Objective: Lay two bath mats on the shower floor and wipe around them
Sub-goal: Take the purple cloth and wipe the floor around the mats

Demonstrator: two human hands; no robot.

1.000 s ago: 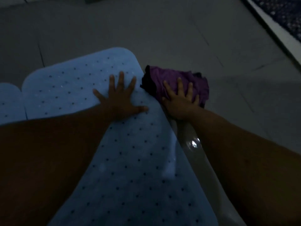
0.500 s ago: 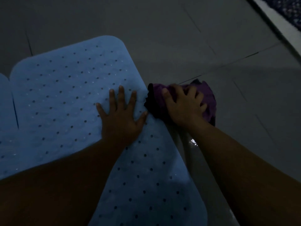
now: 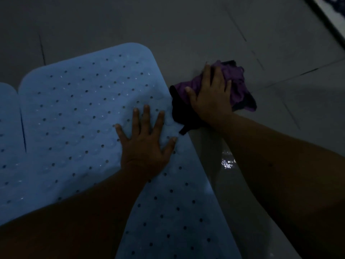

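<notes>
A light blue bath mat point(image 3: 84, 109) with small drain holes lies flat on the grey tiled floor point(image 3: 186, 25). The edge of a second blue mat point(image 3: 7, 118) sits right beside it at the far left. My left hand point(image 3: 145, 144) presses flat on the first mat near its right edge, fingers spread. My right hand point(image 3: 211, 98) lies with fingers stretched over a crumpled purple cloth point(image 3: 237, 85) and presses it on the floor just off the mat's right edge. The scene is dim.
A wet glint point(image 3: 226, 163) shows on the floor between my forearms, right of the mat. Tile joints cross the grey floor ahead and to the right. A pale raised edge point(image 3: 334, 21) runs along the top right corner.
My right hand has pushed the purple cloth farther forward and to the right, off the mat's edge. My left hand stays pressed on the mat.
</notes>
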